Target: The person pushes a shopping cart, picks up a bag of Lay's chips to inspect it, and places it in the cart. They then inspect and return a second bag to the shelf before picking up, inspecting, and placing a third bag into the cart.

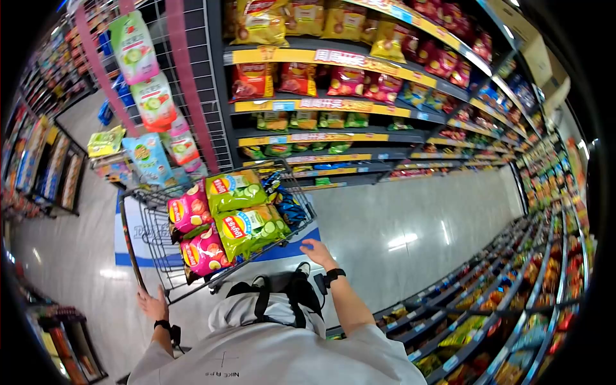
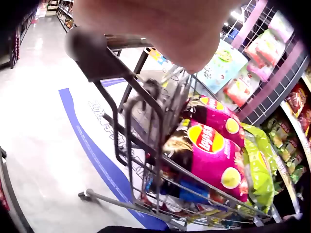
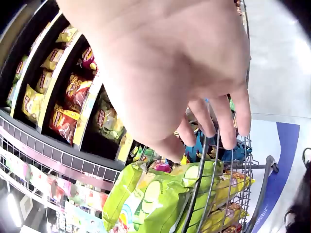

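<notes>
A metal shopping cart stands in front of me, loaded with chip bags. On the near side lie two green Lay's bags with cucumber pictures, beside two pink Lay's bags. Dark blue packets fill the cart's far right end. My left hand is at the near end of the cart's handle bar, its fingers loosely extended; in the left wrist view the hand overlaps the handle. Beside the cart's right side, my right hand is held with fingers spread and nothing in them.
Shelves of chip bags rise behind the cart, and another snack shelf runs along the right. Hanging pouches line a wire rack at the left. Grey floor extends to the right between the shelves.
</notes>
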`<action>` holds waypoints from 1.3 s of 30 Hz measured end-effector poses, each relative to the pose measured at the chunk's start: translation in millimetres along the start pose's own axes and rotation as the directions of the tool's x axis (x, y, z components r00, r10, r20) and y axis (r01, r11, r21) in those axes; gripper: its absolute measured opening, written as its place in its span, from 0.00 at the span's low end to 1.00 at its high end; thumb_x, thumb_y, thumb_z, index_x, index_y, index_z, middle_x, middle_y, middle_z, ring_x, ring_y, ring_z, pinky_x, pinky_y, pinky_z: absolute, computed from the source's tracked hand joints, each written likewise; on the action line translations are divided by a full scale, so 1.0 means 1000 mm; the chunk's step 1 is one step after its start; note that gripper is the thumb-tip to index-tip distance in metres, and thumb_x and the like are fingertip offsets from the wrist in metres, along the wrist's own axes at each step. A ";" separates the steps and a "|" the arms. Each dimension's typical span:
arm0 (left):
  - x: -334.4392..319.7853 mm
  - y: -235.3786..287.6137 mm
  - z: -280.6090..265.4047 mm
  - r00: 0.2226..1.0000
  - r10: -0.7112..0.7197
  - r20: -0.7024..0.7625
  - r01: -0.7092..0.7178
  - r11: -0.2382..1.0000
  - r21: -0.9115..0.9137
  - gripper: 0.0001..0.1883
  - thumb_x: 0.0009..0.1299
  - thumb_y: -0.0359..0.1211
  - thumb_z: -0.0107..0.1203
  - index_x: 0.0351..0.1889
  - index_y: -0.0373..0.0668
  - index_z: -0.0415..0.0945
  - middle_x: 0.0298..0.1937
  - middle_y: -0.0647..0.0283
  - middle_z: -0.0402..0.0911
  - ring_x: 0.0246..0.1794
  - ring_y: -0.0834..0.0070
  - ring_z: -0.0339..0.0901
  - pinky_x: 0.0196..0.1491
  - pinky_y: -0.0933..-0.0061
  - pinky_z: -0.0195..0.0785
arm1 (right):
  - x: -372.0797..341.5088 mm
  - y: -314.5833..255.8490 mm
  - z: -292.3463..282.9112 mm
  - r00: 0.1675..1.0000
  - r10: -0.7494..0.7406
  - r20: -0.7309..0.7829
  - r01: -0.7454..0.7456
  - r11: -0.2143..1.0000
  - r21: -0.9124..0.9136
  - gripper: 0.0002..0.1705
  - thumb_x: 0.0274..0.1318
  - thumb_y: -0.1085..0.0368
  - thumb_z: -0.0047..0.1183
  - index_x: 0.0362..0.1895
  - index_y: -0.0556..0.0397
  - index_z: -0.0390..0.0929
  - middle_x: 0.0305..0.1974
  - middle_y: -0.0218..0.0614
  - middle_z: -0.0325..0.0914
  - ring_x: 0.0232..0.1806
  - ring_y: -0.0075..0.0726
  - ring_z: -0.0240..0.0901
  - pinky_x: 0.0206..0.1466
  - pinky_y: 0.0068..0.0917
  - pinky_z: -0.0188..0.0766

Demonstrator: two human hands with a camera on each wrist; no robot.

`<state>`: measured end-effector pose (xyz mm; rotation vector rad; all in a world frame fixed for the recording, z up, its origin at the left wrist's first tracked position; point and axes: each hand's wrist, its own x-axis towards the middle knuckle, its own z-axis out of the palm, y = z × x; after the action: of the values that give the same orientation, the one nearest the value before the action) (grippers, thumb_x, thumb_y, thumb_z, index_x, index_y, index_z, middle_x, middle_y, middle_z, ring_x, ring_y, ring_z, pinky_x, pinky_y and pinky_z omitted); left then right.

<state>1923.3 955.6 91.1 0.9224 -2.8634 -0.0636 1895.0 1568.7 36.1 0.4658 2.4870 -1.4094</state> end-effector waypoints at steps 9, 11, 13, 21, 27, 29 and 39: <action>-0.164 0.089 -0.035 0.954 -0.005 0.299 0.037 0.994 -0.104 0.44 0.56 0.56 0.65 0.68 0.46 0.64 0.71 0.41 0.56 0.72 0.45 0.51 0.71 0.46 0.45 | 0.079 0.011 -0.035 0.927 -0.065 0.369 0.200 0.919 -0.339 0.44 0.51 0.49 0.63 0.68 0.57 0.64 0.70 0.56 0.58 0.72 0.54 0.56 0.74 0.38 0.54; -0.192 0.092 -0.042 0.932 -0.030 0.360 0.077 0.990 -0.116 0.42 0.56 0.54 0.66 0.66 0.45 0.66 0.70 0.40 0.58 0.71 0.44 0.54 0.70 0.47 0.49 | 0.090 0.018 -0.039 0.896 -0.048 0.442 0.219 0.914 -0.343 0.44 0.51 0.49 0.63 0.69 0.57 0.63 0.70 0.55 0.58 0.72 0.54 0.57 0.74 0.38 0.54; -0.214 0.088 -0.042 0.906 -0.044 0.421 0.107 0.986 -0.129 0.40 0.56 0.53 0.66 0.64 0.44 0.68 0.68 0.39 0.60 0.70 0.44 0.56 0.69 0.49 0.53 | 0.104 0.021 -0.037 0.876 -0.085 0.475 0.253 0.918 -0.304 0.45 0.52 0.48 0.62 0.70 0.55 0.62 0.70 0.56 0.57 0.71 0.55 0.57 0.72 0.39 0.57; -0.304 0.047 -0.031 0.785 -0.153 0.600 0.265 0.959 -0.103 0.36 0.57 0.54 0.63 0.56 0.39 0.75 0.52 0.39 0.77 0.58 0.46 0.71 0.61 0.53 0.66 | 0.127 0.056 -0.015 0.860 -0.110 0.498 0.354 0.832 -0.427 0.43 0.51 0.49 0.60 0.70 0.43 0.60 0.76 0.47 0.46 0.69 0.57 0.60 0.68 0.44 0.64; -0.310 0.061 -0.044 0.740 -0.188 0.646 0.350 0.928 -0.131 0.34 0.58 0.52 0.64 0.57 0.38 0.75 0.54 0.37 0.75 0.59 0.45 0.71 0.61 0.55 0.66 | 0.123 0.023 -0.033 0.838 0.077 0.540 0.264 0.810 -0.524 0.42 0.51 0.50 0.60 0.71 0.40 0.61 0.76 0.38 0.49 0.69 0.53 0.61 0.67 0.43 0.65; -0.300 0.056 -0.031 0.762 -0.105 0.639 0.299 0.932 -0.203 0.35 0.59 0.52 0.64 0.58 0.37 0.73 0.55 0.36 0.74 0.59 0.45 0.71 0.61 0.56 0.66 | 0.116 0.021 -0.034 0.831 0.074 0.551 0.268 0.815 -0.514 0.43 0.51 0.50 0.60 0.71 0.40 0.61 0.75 0.37 0.49 0.69 0.52 0.61 0.67 0.43 0.65; -0.208 0.078 -0.015 0.796 -0.019 0.605 0.274 0.902 -0.332 0.39 0.60 0.45 0.66 0.66 0.38 0.64 0.63 0.37 0.67 0.63 0.42 0.66 0.64 0.55 0.63 | 0.087 0.021 -0.019 0.773 0.183 0.607 0.210 0.830 -0.516 0.50 0.49 0.47 0.64 0.75 0.41 0.56 0.77 0.34 0.44 0.71 0.43 0.58 0.53 0.36 0.77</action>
<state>2047.6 1140.3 88.6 1.1955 -3.0784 -1.1146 1821.7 1608.8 -2.1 -0.1535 2.1461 -0.5936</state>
